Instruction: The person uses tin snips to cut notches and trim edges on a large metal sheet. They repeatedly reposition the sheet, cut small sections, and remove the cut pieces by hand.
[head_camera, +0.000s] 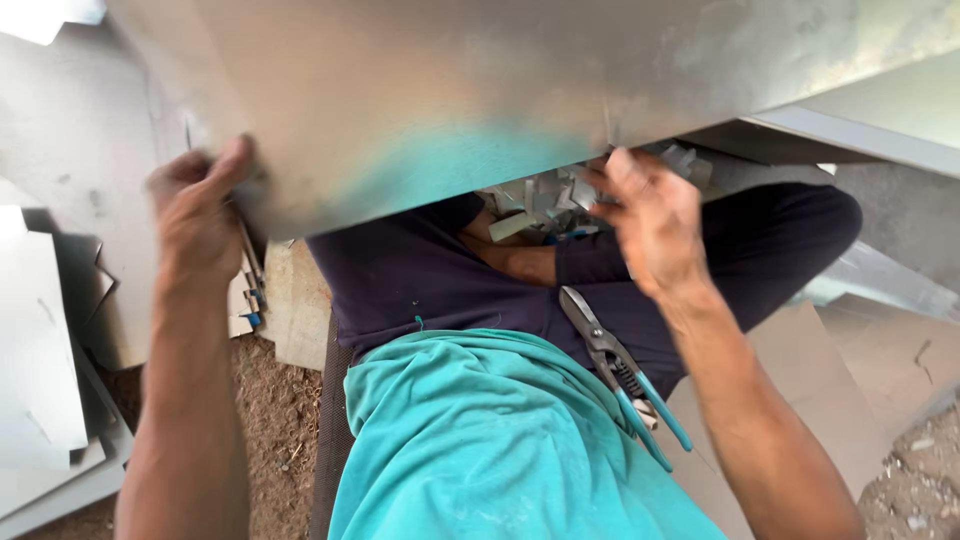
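A large grey metal sheet (450, 90) fills the upper part of the view, tilted over my lap. My left hand (200, 215) grips its near left corner, thumb on top. My right hand (650, 220) holds the sheet's lower edge further right, fingers curled under it. Tin snips (610, 360) with teal handles lie on my right thigh, just below my right hand and apart from it. I sit cross-legged in dark trousers and a teal shirt.
Small metal offcuts (540, 200) lie heaped beyond my legs under the sheet. Flat grey sheets (40, 350) are stacked at the left. Cardboard (820, 380) covers the ground at the right, bare dirt (275, 420) shows at the left, and another metal panel (870, 130) lies at the upper right.
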